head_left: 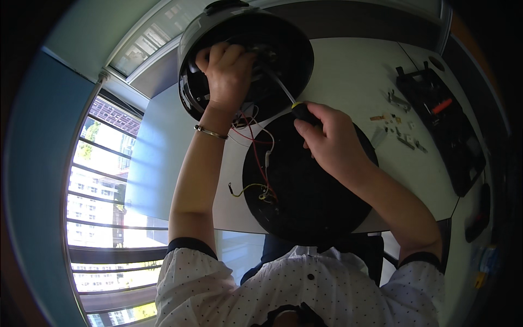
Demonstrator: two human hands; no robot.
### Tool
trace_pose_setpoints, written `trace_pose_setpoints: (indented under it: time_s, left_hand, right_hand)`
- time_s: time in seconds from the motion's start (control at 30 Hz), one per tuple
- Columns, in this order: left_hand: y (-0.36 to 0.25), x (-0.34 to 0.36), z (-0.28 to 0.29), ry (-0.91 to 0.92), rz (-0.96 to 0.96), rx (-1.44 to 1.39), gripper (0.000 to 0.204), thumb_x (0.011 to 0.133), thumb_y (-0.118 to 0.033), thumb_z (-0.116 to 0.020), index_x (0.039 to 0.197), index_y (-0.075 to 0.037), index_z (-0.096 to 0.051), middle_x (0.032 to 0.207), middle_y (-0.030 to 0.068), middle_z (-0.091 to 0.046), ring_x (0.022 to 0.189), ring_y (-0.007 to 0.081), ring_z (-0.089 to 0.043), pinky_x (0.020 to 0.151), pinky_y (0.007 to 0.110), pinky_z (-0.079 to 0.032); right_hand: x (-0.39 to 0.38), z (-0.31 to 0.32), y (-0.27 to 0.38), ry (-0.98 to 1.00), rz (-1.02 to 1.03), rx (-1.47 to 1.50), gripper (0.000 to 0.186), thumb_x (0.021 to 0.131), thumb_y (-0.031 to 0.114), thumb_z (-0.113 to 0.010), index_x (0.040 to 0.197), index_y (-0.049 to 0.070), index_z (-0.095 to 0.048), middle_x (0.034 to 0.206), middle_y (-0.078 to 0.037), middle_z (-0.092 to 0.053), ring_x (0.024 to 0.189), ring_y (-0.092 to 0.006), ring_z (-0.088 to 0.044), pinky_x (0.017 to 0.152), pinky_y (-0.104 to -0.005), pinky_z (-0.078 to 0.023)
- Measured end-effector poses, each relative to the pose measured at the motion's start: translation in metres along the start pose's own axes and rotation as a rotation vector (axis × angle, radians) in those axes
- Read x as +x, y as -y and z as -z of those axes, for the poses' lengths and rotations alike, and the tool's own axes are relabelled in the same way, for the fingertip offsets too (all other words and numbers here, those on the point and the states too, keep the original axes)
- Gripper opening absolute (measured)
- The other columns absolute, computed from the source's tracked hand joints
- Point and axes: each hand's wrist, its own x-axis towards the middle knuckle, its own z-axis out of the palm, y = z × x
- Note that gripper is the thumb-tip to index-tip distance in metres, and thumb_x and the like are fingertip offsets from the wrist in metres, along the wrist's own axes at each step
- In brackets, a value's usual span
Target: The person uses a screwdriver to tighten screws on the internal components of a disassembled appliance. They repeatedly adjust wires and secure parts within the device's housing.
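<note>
A round black appliance body (289,41) with a glossy rim lies at the top of the head view. My left hand (227,76) reaches into it with fingers curled; what they grip is hidden. My right hand (332,139) is closed on the black-and-yellow handle of a screwdriver (280,84), whose shaft reaches into the body, its tip near my left fingers. Below lies a round black plate (310,196), partly under my right hand, with red, white and yellow-green wires (256,150) trailing over it from the body.
On the white desk (155,163), small metal parts (403,125) lie at the right beside an open black tool case (452,147) with a red-handled tool. A dark elongated object (476,212) and a blue-yellow item (485,267) sit farther right. A window (101,185) is at the left.
</note>
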Motion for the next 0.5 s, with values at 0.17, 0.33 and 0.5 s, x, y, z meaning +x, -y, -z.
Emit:
trace_pose_setpoints:
  time_s: [0.17,0.33,0.5]
  left_hand:
    - [0.0005,-0.0011,-0.0028,-0.021,0.001,0.001,0.009,0.065,-0.013,-0.072,0.073,-0.016,-0.069,0.079,-0.0047,-0.059,0.088,0.0161,-0.054,0.084,0.038,-0.029]
    - [-0.0002,-0.0018,-0.0053,-0.051,0.001,-0.001,0.01,0.062,-0.012,-0.07,0.071,-0.017,-0.068,0.078,-0.0058,-0.056,0.089,0.017,-0.053,0.084,0.039,-0.031]
    - [0.0003,-0.0016,-0.0012,-0.001,0.01,0.005,0.01,0.066,-0.014,-0.073,0.074,-0.016,-0.069,0.08,-0.005,-0.061,0.089,0.016,-0.055,0.084,0.038,-0.029]
  right_hand:
    - [0.0039,0.0045,0.0032,0.051,-0.15,0.183,0.019,0.085,0.01,-0.058,0.09,-0.008,-0.058,0.053,-0.007,-0.054,0.044,-0.0112,-0.049,0.044,-0.0247,-0.038]
    - [0.0013,0.005,0.0064,0.061,-0.137,0.183,0.019,0.085,0.01,-0.058,0.09,-0.008,-0.058,0.052,-0.006,-0.053,0.043,-0.0102,-0.049,0.043,-0.0238,-0.038]
    - [0.0013,0.0027,0.0044,0.044,-0.103,0.14,0.019,0.085,0.011,-0.058,0.09,-0.008,-0.058,0.052,-0.007,-0.054,0.043,-0.0104,-0.049,0.043,-0.0243,-0.038]
